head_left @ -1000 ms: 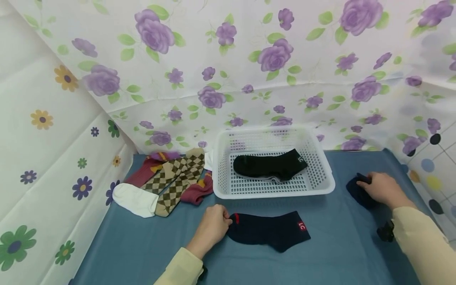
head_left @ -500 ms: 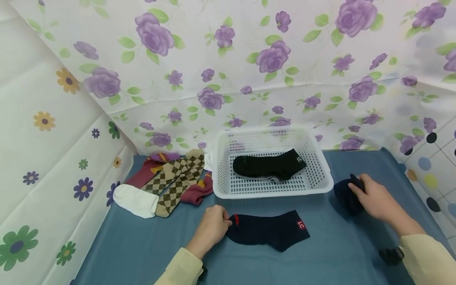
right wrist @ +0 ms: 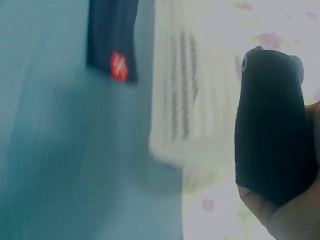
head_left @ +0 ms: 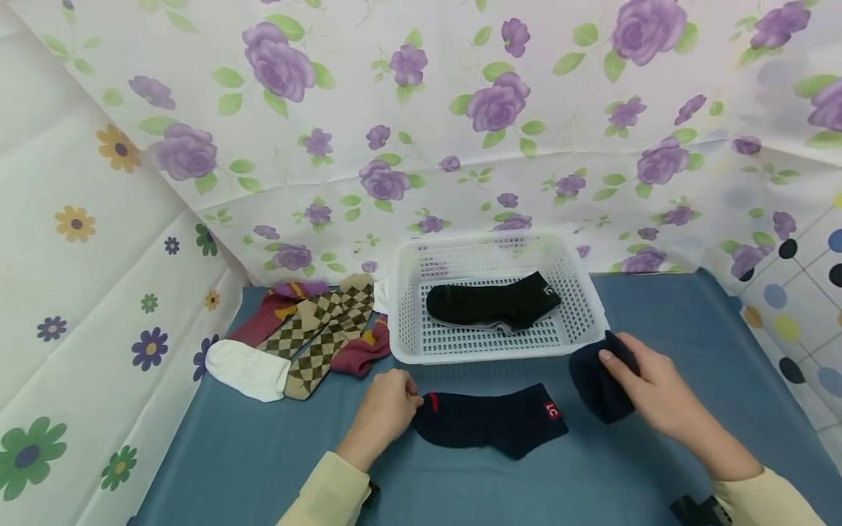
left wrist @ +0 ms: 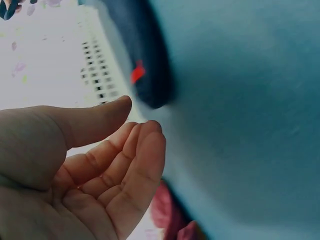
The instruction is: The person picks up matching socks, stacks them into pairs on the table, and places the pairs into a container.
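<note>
A dark navy sock (head_left: 490,420) with a red toe mark and a red LC label lies flat in front of the basket. By its toe is my left hand (head_left: 384,409); in the left wrist view its loosely curved fingers (left wrist: 145,165) and thumb hold nothing, a little apart from the sock. My right hand (head_left: 658,380) grips a second dark navy sock (head_left: 600,380), bunched or folded, in the air beside the basket's near right corner. In the right wrist view this dark sock (right wrist: 272,125) hides part of the fingers.
A white perforated basket (head_left: 500,358) at the back holds a dark sock pair (head_left: 490,303). To its left lie checkered socks (head_left: 322,347), maroon socks (head_left: 358,354) and a white sock (head_left: 246,369). Floral sheets (head_left: 368,131) close off the back and sides of the blue surface (head_left: 243,453).
My right hand has carried the dark sock leftward from the right side, toward the basket and the flat sock. The left hand has stayed by the flat sock's toe.
</note>
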`<action>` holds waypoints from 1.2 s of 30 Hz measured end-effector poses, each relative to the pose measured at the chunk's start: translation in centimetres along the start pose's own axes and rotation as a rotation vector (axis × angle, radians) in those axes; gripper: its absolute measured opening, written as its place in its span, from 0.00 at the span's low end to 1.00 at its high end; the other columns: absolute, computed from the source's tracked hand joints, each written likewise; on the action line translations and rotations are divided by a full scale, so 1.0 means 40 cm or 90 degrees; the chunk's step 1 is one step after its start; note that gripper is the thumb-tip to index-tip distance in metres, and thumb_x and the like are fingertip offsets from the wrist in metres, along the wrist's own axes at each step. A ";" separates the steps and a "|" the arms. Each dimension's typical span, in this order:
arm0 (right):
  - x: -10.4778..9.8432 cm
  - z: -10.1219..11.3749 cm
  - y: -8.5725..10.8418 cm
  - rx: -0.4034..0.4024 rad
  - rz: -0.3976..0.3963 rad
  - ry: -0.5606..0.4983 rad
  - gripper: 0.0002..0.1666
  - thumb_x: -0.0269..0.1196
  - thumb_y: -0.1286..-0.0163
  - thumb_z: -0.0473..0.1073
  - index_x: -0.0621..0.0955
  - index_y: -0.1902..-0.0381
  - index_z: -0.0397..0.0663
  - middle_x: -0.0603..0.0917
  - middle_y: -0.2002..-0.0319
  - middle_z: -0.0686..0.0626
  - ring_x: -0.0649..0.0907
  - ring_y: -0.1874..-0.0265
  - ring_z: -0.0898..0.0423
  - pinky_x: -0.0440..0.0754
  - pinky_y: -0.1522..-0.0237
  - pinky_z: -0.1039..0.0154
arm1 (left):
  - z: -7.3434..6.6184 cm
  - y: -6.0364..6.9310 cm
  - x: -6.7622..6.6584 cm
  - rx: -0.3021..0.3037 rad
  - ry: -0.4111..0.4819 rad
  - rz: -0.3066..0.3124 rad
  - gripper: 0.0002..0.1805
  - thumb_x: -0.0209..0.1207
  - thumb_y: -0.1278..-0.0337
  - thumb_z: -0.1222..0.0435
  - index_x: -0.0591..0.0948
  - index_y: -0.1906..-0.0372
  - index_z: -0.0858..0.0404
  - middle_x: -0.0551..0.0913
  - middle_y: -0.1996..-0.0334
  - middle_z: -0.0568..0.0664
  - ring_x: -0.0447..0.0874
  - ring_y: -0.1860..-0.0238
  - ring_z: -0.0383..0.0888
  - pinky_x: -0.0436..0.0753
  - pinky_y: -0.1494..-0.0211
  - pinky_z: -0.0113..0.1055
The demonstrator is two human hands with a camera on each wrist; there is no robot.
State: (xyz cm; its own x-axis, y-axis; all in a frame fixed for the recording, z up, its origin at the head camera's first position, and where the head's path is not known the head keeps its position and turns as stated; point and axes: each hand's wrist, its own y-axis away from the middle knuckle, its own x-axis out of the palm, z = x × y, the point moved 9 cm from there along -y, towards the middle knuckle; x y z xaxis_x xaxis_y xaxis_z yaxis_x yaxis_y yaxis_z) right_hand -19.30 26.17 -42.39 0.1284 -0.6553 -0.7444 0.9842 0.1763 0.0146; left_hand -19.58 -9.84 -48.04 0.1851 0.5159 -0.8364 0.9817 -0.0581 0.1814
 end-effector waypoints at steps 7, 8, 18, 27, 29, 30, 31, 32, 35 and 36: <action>0.089 0.137 -0.013 -0.063 0.025 -0.024 0.34 0.44 0.27 0.62 0.65 0.34 0.46 0.75 0.41 0.41 0.76 0.43 0.44 0.76 0.50 0.45 | -0.071 0.029 -0.059 0.061 0.045 -0.002 0.05 0.64 0.46 0.60 0.81 0.72 0.55 0.77 0.82 0.40 0.74 0.81 0.35 0.73 0.78 0.30; 0.104 0.155 -0.017 -0.072 0.026 -0.024 0.34 0.44 0.28 0.62 0.65 0.34 0.46 0.74 0.40 0.42 0.76 0.42 0.45 0.76 0.49 0.44 | -0.092 0.036 -0.074 0.089 0.068 -0.021 0.04 0.63 0.45 0.60 0.81 0.71 0.54 0.78 0.80 0.39 0.74 0.80 0.34 0.74 0.77 0.29; 0.203 0.299 -0.056 -0.165 0.030 -0.059 0.18 0.46 0.29 0.63 0.72 0.50 0.64 0.78 0.65 0.63 0.79 0.67 0.67 0.77 0.65 0.64 | -0.229 0.078 -0.085 0.234 0.344 0.013 0.28 0.62 0.51 0.44 0.72 0.43 0.41 0.81 0.54 0.39 0.82 0.58 0.32 0.81 0.60 0.26; 0.222 0.317 -0.075 -0.177 0.048 -0.085 0.10 0.51 0.31 0.62 0.72 0.56 0.71 0.78 0.67 0.64 0.78 0.71 0.67 0.77 0.69 0.67 | -0.226 0.064 -0.084 0.268 0.300 -0.080 0.09 0.66 0.50 0.55 0.81 0.63 0.47 0.81 0.78 0.39 0.74 0.83 0.33 0.75 0.78 0.27; 0.204 0.307 -0.075 -0.178 0.027 -0.079 0.09 0.54 0.32 0.59 0.73 0.56 0.71 0.79 0.65 0.65 0.79 0.70 0.68 0.77 0.68 0.68 | -0.212 0.060 -0.090 0.251 0.328 -0.091 0.05 0.65 0.48 0.56 0.81 0.68 0.49 0.79 0.80 0.42 0.75 0.84 0.37 0.76 0.80 0.29; 0.194 0.301 -0.075 -0.178 0.014 -0.074 0.08 0.55 0.32 0.57 0.73 0.56 0.71 0.80 0.64 0.65 0.79 0.69 0.69 0.77 0.68 0.68 | -0.204 0.058 -0.092 0.240 0.349 -0.090 0.04 0.65 0.47 0.57 0.81 0.68 0.49 0.80 0.79 0.43 0.77 0.84 0.38 0.78 0.79 0.30; 0.185 0.293 -0.075 -0.172 0.008 -0.076 0.07 0.57 0.33 0.56 0.74 0.57 0.71 0.80 0.64 0.66 0.79 0.73 0.68 0.77 0.69 0.68 | -0.195 0.055 -0.092 0.224 0.374 -0.087 0.04 0.64 0.46 0.57 0.80 0.67 0.50 0.81 0.78 0.44 0.79 0.83 0.39 0.79 0.78 0.31; 0.178 0.287 -0.075 -0.169 0.004 -0.077 0.07 0.58 0.34 0.54 0.74 0.58 0.71 0.80 0.64 0.66 0.78 0.75 0.68 0.77 0.71 0.68 | -0.186 0.052 -0.093 0.209 0.399 -0.086 0.05 0.63 0.45 0.57 0.80 0.66 0.51 0.83 0.76 0.46 0.81 0.82 0.40 0.81 0.77 0.32; 0.159 0.274 -0.071 -0.168 -0.003 -0.078 0.09 0.62 0.37 0.53 0.75 0.60 0.71 0.80 0.63 0.67 0.78 0.75 0.67 0.78 0.70 0.67 | -0.165 0.045 -0.093 0.171 0.461 -0.075 0.07 0.61 0.42 0.57 0.78 0.62 0.54 0.85 0.69 0.50 0.85 0.76 0.41 0.84 0.73 0.35; 0.155 0.271 -0.069 -0.170 -0.003 -0.079 0.10 0.64 0.39 0.53 0.75 0.59 0.71 0.80 0.62 0.67 0.79 0.73 0.68 0.79 0.67 0.67 | -0.160 0.044 -0.092 0.162 0.473 -0.071 0.08 0.60 0.41 0.57 0.78 0.61 0.55 0.85 0.68 0.50 0.86 0.75 0.41 0.84 0.72 0.35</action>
State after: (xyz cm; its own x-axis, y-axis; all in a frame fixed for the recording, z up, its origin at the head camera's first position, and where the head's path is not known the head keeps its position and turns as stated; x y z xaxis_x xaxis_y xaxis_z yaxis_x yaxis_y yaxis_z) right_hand -19.90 13.65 -39.80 0.1546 -0.7387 -0.6560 0.9200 0.3497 -0.1770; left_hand -18.83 -6.36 -41.31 0.0937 0.9605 -0.2621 0.9895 -0.1189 -0.0820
